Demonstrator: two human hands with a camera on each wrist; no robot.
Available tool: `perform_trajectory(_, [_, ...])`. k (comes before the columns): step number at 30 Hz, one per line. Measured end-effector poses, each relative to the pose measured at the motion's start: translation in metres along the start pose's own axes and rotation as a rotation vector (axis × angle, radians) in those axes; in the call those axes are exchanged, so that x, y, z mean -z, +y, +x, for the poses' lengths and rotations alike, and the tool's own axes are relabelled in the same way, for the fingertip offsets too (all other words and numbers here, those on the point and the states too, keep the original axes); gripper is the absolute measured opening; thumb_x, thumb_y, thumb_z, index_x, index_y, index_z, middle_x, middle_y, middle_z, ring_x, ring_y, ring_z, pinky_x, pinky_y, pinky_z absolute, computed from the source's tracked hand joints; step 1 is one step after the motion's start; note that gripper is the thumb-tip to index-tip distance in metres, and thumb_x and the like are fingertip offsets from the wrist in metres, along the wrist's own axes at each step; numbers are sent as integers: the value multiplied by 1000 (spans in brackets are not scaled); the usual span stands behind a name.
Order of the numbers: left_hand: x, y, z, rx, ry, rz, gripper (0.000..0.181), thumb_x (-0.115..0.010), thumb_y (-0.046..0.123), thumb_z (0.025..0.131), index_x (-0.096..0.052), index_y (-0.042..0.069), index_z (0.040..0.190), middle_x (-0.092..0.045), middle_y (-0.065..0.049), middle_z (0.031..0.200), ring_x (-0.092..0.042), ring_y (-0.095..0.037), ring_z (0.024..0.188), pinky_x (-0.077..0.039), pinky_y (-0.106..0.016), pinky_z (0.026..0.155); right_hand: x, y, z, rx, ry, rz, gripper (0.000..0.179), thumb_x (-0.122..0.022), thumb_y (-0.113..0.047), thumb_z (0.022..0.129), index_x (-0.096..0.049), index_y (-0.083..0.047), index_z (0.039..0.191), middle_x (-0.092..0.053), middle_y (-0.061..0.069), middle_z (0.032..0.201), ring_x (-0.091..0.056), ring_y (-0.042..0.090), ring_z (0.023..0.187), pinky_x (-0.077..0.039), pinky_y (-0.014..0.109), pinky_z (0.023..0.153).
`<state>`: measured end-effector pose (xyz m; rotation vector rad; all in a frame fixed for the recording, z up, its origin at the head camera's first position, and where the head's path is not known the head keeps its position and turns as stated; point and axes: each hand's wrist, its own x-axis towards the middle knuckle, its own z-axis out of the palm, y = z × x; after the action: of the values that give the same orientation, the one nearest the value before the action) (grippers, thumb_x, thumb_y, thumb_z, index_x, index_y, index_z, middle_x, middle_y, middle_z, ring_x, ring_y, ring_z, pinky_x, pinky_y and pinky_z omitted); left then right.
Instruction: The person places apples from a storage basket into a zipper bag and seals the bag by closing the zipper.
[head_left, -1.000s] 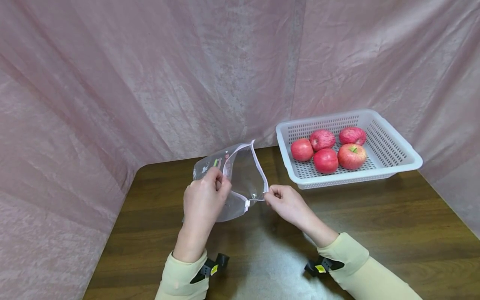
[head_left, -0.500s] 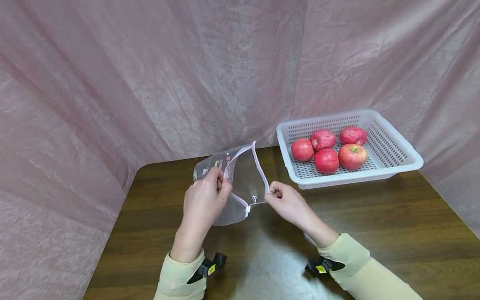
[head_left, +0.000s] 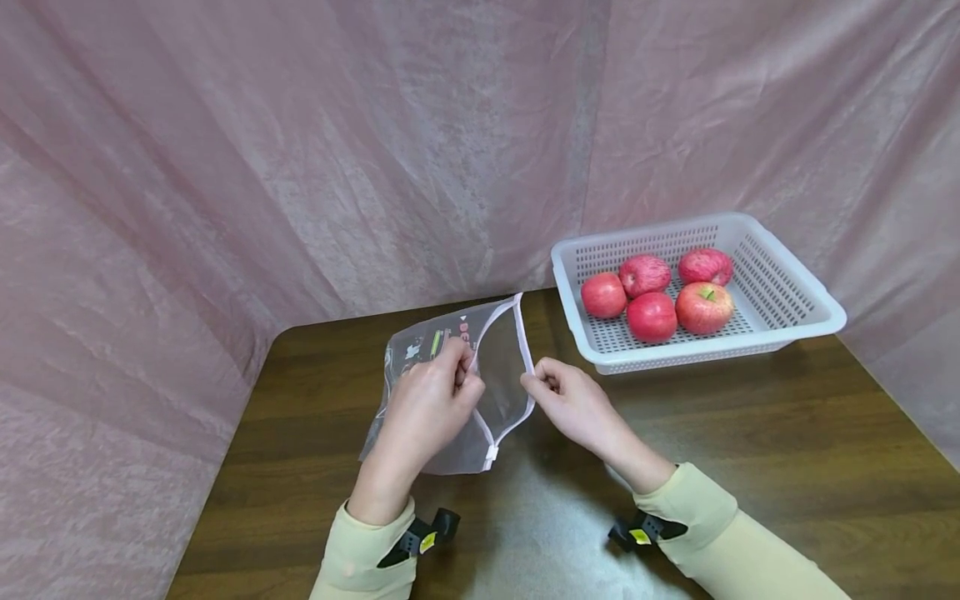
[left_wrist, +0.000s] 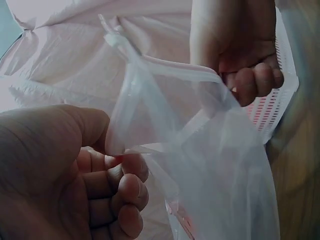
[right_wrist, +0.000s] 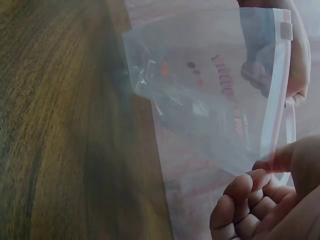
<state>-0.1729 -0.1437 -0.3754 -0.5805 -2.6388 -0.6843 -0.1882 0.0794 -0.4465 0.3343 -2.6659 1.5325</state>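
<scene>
A clear zipper bag (head_left: 501,375) with a pale pink zip edge and printed marks is held between both hands, its mouth parted. My left hand (head_left: 431,404) pinches the left side of the mouth between thumb and curled fingers. On the opposite side, my right hand (head_left: 573,404) pinches the other edge the same way. The white slider (head_left: 491,454) sits at the near end of the zip. In the left wrist view the bag (left_wrist: 220,170) hangs below the pinched edges. The right wrist view shows the printing through the bag's film (right_wrist: 200,115).
A white perforated basket (head_left: 780,337) stands at the back right of the wooden table (head_left: 300,500). Several red apples (head_left: 705,308) lie in its left and middle part. A pink curtain (head_left: 420,167) hangs behind and along the sides of the table.
My left hand has moved slightly right and down with its side of the bag, and the slider end has dropped nearer. The right hand keeps its pinch, almost in place.
</scene>
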Motion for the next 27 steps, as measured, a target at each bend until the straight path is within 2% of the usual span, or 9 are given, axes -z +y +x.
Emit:
perform_trajectory(5, [-1, 2, 1, 14, 10, 28, 11, -64, 13, 95, -56, 17, 88, -45, 9, 63, -48, -18, 55, -38, -37, 53, -1, -3, -3, 81, 27, -37, 31, -71, -21, 103, -56, -22, 77, -46, -8, 65, -46, 12, 62, -35, 32, 59])
perform_trajectory(9, [0, 3, 1, 37, -23, 60, 15, -69, 12, 93, -57, 18, 86, -44, 10, 60, -46, -16, 53, -37, -37, 51, -2, -4, -6, 117, 45, -60, 32, -72, -21, 102, -54, -24, 76, -46, -11, 65, -47, 10, 62, -36, 32, 59])
perform_trajectory(15, [0, 4, 1, 50, -62, 96, 10, -71, 15, 91, -64, 17, 98, -45, 10, 61, -45, -15, 52, -36, -38, 50, -6, -2, -6, 167, 52, -126, 31, -74, -22, 101, -54, -26, 77, -45, -13, 65, -46, 10, 63, -36, 33, 59])
perform_trajectory(19, [-2, 3, 2, 72, -38, 90, 10, -73, 19, 95, -69, 18, 105, -47, 11, 59, -45, -13, 50, -37, -38, 50, -8, -2, -6, 227, 51, -147, 30, -74, -23, 100, -55, -28, 77, -45, -15, 66, -46, 7, 62, -36, 32, 58])
perform_trajectory(23, [-2, 1, 2, 89, -3, 95, 10, -74, 25, 101, -69, 18, 96, -45, 12, 55, -44, -11, 48, -36, -38, 49, -9, -1, -5, 278, 51, -171, 30, -74, -22, 100, -56, -28, 76, -45, -16, 66, -45, 6, 62, -36, 31, 57])
perform_trajectory(27, [1, -1, 1, 87, 44, 105, 14, -73, 20, 101, -66, 17, 88, -42, 11, 55, -45, -14, 49, -36, -39, 48, -8, 0, -5, 259, 55, -177, 32, -74, -23, 100, -54, -28, 75, -44, -16, 65, -45, 7, 61, -35, 32, 57])
